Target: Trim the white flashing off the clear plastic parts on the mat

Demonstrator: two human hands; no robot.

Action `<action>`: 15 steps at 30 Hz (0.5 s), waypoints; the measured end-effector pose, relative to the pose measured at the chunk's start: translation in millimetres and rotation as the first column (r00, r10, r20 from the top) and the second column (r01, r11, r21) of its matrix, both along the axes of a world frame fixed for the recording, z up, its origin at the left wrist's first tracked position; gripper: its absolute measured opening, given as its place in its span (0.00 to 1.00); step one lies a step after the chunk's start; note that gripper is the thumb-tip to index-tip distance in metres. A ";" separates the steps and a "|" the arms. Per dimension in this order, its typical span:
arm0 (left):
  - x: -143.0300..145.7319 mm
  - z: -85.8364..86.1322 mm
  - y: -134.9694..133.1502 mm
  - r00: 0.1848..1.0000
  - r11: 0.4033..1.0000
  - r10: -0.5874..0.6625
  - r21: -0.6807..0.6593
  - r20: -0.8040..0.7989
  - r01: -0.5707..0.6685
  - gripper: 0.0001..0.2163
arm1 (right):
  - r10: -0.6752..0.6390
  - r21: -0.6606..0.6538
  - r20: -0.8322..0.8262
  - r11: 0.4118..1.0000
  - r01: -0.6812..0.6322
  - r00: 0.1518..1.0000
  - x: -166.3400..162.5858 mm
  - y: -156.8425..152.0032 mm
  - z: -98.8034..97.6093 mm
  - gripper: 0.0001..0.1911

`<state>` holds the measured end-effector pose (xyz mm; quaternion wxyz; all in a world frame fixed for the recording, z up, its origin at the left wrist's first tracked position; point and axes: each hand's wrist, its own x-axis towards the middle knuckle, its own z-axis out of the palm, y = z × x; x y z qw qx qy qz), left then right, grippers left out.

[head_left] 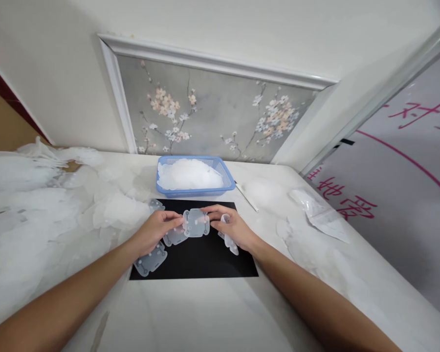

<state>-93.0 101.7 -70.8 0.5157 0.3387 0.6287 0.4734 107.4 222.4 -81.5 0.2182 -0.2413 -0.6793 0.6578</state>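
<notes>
Head view: above the black mat [212, 266], the left hand [154, 229] and right hand [235, 227] are pinching opposite edges of a clear sheet [197, 223], the right also holding a crumpled piece [230, 241]; beyond the mat, a blue basket [194, 192] is standing.

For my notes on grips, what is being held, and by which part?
A translucent sheet: the left hand pinches its left edge. The right hand is at its upper right corner; whether that hand grips the curled piece is unclear.
</notes>
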 end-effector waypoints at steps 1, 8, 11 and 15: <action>0.0 -0.1 -0.2 1.000 1.000 -0.003 0.000 0.003 0.003 0.13 | -0.004 0.018 0.004 1.000 0.004 1.000 0.1 0.1 0.0 0.20; 0.4 1.8 -1.4 1.000 0.999 -0.026 0.020 -0.018 0.026 0.13 | -0.008 0.070 0.009 0.997 0.008 1.000 1.5 0.3 0.2 0.21; 0.8 2.3 -1.3 0.999 0.999 -0.028 0.018 -0.033 0.028 0.13 | -0.006 0.066 0.003 0.998 0.006 1.000 1.2 0.5 -0.9 0.20; 1.7 2.3 -1.4 0.999 0.999 -0.037 0.011 -0.027 0.037 0.14 | -0.023 0.055 -0.017 0.998 0.024 1.000 -0.4 -0.3 -0.8 0.17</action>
